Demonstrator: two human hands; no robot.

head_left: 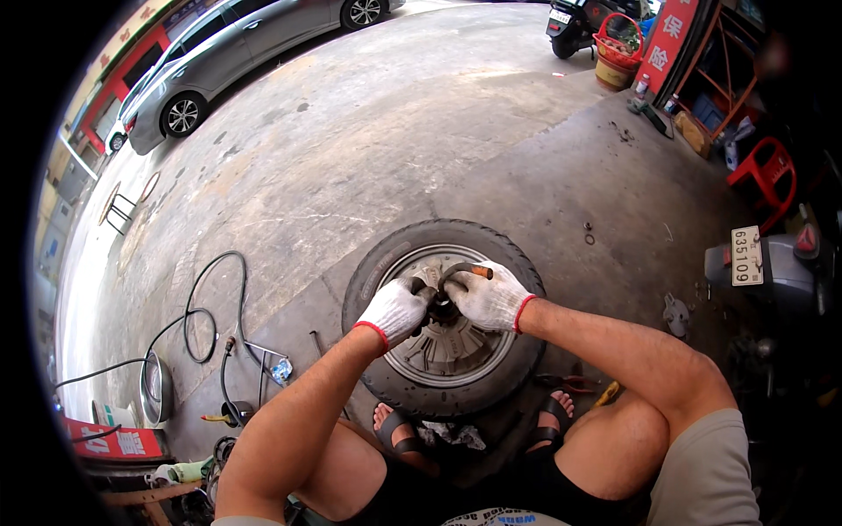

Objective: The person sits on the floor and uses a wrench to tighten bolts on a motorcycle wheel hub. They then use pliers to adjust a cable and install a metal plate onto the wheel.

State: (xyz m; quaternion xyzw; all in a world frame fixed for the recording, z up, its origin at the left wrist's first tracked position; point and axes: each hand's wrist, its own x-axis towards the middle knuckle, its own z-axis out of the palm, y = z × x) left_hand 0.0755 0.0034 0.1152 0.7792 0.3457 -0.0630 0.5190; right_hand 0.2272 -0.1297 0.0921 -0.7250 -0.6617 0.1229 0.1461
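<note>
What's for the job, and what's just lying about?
For the job:
- wheel, lying flat
- left hand and right hand, gloved, at its middle
- dark curved piece with an orange end, at the right hand

Just about:
- grey car
- red chair
- red basket

Can't tell: red-handled tool on the floor; nobody's holding it.

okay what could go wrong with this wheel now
Your open sandals sit beside the wheel, so a dropped part might hurt you. Your left hand and right hand are close together at the wheel's centre, so a slip could pinch. The curved orange-tipped piece by your right hand might snag.
</note>
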